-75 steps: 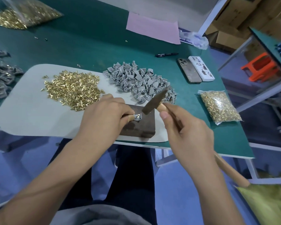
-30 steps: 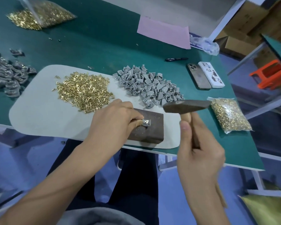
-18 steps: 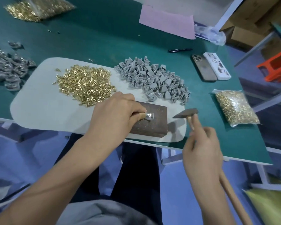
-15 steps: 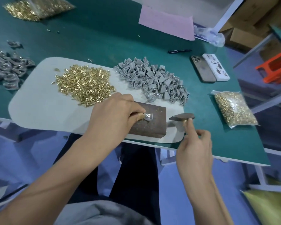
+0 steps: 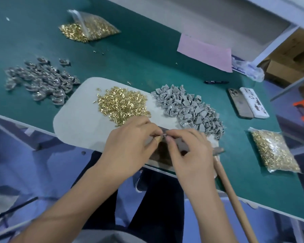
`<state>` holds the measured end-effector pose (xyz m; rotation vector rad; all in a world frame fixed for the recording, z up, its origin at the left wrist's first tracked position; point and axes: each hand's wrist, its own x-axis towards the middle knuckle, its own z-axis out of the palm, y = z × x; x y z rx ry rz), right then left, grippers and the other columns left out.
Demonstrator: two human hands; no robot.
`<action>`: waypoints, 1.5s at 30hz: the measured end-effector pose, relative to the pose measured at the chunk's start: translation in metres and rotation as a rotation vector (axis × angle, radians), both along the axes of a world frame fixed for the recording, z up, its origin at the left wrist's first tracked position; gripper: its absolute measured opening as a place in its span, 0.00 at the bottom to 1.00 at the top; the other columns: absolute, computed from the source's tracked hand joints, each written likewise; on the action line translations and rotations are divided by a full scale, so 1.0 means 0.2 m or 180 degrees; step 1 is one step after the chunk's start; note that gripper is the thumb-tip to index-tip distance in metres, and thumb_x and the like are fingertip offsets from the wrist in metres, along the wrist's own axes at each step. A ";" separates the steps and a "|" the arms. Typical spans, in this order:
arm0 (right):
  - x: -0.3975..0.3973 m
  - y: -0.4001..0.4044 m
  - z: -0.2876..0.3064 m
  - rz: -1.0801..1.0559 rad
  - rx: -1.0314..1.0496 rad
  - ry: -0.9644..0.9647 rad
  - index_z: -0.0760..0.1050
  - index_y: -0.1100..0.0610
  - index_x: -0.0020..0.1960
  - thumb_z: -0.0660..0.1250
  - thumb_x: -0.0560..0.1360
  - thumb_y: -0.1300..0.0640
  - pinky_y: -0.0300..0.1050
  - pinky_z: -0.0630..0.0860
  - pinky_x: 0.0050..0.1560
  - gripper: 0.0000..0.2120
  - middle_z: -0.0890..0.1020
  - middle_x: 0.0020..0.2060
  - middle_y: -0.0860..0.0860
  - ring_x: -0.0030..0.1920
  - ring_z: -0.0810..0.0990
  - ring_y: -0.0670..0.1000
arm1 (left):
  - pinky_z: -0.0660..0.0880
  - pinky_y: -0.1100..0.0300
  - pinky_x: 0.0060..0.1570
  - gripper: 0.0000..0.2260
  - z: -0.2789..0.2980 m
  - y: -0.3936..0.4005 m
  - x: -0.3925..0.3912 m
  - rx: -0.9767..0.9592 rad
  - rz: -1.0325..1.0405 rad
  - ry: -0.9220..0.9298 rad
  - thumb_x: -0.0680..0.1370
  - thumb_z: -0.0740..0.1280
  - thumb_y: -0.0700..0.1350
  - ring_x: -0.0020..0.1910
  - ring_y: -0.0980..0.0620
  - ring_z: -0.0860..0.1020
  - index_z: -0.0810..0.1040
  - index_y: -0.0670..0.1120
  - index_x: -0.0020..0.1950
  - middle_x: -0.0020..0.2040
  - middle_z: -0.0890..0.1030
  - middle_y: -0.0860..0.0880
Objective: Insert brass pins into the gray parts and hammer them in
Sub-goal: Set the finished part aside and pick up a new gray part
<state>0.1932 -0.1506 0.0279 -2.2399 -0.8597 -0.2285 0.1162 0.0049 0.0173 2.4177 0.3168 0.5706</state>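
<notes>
My left hand (image 5: 130,146) and my right hand (image 5: 189,149) meet over the dark metal block (image 5: 163,151), both pinching one small gray part (image 5: 164,135) between fingertips. The part is mostly hidden by the fingers. The hammer (image 5: 226,183) lies on the table to the right of my right hand, its head by the block and its wooden handle running off the front edge. A heap of loose brass pins (image 5: 121,104) and a heap of gray parts (image 5: 188,107) lie on the gray mat (image 5: 74,120) behind my hands.
A pile of finished shiny gray parts (image 5: 40,79) lies at the left on the green table (image 5: 139,57). Bags of brass pins sit at the back (image 5: 88,27) and at the right (image 5: 274,151). Two phones (image 5: 247,104), a pen (image 5: 216,82) and pink paper (image 5: 205,53) lie at the back right.
My right hand has laid the hammer down on the table and moved left to the block, where it now pinches the gray part together with my left hand. The camera view has shifted right.
</notes>
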 end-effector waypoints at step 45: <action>-0.05 0.89 -0.05 0.0249 -0.0649 0.0464 0.81 0.45 0.53 0.65 0.81 0.49 0.46 0.77 0.47 0.06 0.84 0.48 0.40 0.48 0.80 0.45 | 0.70 0.55 0.42 0.15 -0.14 0.58 -0.29 0.0097 0.0486 0.0977 0.75 0.66 0.45 0.57 0.53 0.74 0.74 0.58 0.60 0.56 0.75 0.57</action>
